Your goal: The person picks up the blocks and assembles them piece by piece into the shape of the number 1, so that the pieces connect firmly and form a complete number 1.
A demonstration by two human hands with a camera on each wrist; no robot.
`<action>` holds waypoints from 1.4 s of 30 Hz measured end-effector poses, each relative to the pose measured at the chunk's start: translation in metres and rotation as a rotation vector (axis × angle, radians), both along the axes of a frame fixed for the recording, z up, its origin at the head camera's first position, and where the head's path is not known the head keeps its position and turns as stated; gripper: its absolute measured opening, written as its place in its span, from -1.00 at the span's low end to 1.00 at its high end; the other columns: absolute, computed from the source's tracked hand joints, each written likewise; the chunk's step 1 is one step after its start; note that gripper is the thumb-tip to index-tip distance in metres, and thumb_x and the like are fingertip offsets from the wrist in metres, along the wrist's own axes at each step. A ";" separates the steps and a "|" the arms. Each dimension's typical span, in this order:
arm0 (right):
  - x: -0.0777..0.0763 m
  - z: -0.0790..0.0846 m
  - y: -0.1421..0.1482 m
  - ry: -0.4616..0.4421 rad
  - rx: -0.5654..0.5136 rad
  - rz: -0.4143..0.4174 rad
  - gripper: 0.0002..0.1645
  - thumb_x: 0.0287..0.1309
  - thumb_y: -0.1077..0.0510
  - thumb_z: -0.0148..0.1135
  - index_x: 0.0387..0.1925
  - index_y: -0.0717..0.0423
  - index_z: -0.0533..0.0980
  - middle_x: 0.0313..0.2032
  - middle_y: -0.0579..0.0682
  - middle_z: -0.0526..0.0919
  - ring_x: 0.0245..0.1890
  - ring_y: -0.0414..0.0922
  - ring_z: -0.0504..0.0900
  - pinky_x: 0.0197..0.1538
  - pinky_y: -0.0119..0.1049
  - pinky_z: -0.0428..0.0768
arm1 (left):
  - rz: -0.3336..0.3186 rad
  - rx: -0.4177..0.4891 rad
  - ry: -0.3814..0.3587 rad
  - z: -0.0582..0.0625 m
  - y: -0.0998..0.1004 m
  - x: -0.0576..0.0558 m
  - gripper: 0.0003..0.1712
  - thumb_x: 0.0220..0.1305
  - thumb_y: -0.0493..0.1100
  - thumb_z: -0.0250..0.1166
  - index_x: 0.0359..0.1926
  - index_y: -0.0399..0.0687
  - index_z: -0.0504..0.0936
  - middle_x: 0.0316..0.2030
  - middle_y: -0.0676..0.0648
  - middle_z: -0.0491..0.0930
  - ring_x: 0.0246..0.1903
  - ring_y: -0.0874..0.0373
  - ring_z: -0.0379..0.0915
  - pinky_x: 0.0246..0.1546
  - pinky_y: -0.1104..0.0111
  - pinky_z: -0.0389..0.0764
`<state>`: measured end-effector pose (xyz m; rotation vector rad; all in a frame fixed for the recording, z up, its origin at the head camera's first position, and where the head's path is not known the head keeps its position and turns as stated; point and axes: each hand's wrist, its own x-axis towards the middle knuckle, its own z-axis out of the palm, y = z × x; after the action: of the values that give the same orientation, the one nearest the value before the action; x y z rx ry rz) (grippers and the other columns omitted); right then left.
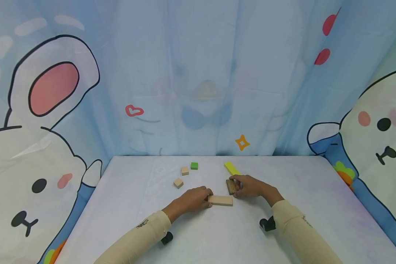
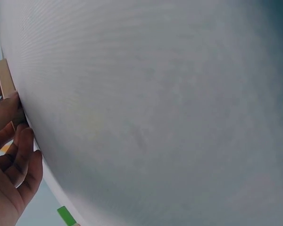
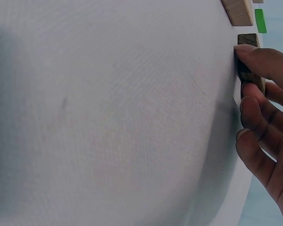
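The person's left hand has its grip clamped on the left end of a long pale wooden block, which lies crosswise on the white tabletop. The right hand pinches a dark brown block between thumb and fingers, so that grip is closed on it too. The dark block sits just beyond the pale block's right end, pointing away from the person; the two are very near each other, with a narrow gap in the right wrist view. A yellow block lies slantwise just behind the right hand. Farther back on the left, well apart from these, are a small pale cube, a second small cube behind it, and a green block just beside the second one. Cream sleeves cover both forearms, and a blue cartoon curtain hangs behind the tabletop.
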<state>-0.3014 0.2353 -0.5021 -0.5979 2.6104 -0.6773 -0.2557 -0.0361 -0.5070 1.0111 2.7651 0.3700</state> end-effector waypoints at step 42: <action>0.003 -0.004 0.000 0.014 -0.029 -0.060 -0.21 0.01 0.17 0.54 0.27 0.23 0.41 -0.35 -0.10 0.54 -0.31 -0.17 0.49 -0.17 -0.23 0.49 | -0.014 0.033 0.009 0.001 -0.007 0.000 -0.60 0.34 0.02 0.36 0.09 -0.07 0.64 -0.28 0.13 0.55 -0.35 0.37 0.36 -0.26 0.52 0.47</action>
<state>-0.2986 0.2353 -0.5057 -0.5369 2.6444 -0.7329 -0.2561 -0.0435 -0.5060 1.0420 2.7675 0.4109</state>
